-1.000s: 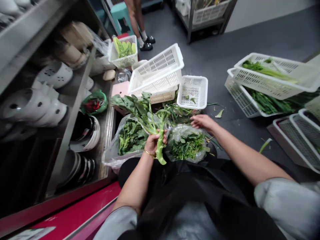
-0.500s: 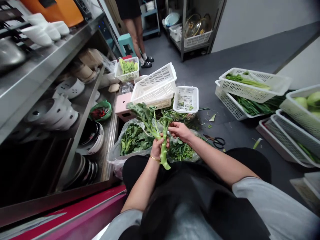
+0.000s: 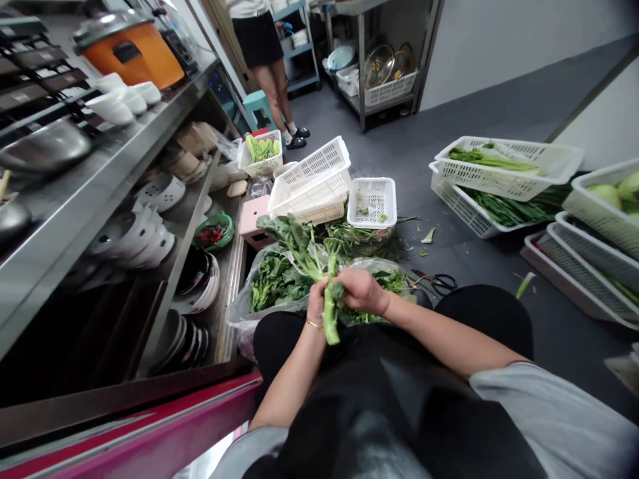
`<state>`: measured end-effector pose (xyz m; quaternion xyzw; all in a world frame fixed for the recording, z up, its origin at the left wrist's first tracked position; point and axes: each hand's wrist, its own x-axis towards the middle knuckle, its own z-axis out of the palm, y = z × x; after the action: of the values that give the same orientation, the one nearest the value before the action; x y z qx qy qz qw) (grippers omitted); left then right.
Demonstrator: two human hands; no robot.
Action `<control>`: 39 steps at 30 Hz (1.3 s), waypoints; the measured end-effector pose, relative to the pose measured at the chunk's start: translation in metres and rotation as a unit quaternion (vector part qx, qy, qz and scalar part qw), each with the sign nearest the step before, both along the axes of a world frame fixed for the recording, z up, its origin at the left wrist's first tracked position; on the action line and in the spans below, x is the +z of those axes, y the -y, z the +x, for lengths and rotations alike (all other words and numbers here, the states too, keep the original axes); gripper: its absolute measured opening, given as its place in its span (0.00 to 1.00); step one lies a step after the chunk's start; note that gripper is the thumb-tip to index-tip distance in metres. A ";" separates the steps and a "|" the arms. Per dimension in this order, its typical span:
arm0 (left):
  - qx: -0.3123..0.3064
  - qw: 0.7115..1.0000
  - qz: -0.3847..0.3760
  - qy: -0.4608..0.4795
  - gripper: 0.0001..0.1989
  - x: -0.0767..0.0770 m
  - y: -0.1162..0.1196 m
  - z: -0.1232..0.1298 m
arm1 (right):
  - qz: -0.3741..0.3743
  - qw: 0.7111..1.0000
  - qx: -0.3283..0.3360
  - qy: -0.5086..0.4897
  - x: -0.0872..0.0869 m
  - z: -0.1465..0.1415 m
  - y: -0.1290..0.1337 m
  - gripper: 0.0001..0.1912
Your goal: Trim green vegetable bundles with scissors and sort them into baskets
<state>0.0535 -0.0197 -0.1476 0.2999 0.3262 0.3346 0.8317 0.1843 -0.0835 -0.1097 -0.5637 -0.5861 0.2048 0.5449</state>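
A thick green vegetable stalk [image 3: 330,320] with broad leaves at its far end is held up over my lap, its cut end toward me. My left hand [image 3: 316,303] is closed around the middle of the stem. On the stem's other side, my right hand [image 3: 363,291] is closed with its fingers against the stalk, pinching a small leafy side piece [image 3: 337,291]. Beneath lies a clear plastic bag [image 3: 238,311] of dark leafy greens [image 3: 279,281] on the left. More cut greens [image 3: 387,282] lie in plastic behind my right hand.
Scissors [image 3: 443,285] lie on the floor to the right, near leaf scraps [image 3: 428,235]. A small white basket [image 3: 393,199] and larger white baskets [image 3: 319,183] stand ahead. Vegetable crates [image 3: 504,189] are stacked right. Metal shelving [image 3: 112,173] runs along the left; a person [image 3: 272,73] stands beyond.
My right hand has come down and in from the stalk's upper part to its middle, close to my left hand. My view has shifted slightly left and up.
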 end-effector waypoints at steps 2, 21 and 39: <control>-0.029 0.996 -0.032 0.081 0.12 0.002 -0.002 -0.007 | -0.067 0.983 -0.032 -0.170 0.003 0.003 0.002 0.12; -0.035 0.998 0.047 -0.015 0.20 -0.015 -0.001 0.021 | 0.012 0.997 -0.056 -0.047 -0.014 0.018 -0.032 0.10; -0.015 0.986 0.082 -0.146 0.22 -0.032 -0.007 0.035 | -0.259 0.863 -0.057 -0.430 -0.062 0.060 -0.010 0.18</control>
<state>0.0890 -0.0124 -0.1792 0.4176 0.4107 0.3004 0.7528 0.2445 -0.0734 -0.1721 -0.5729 -0.1862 0.5401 0.5877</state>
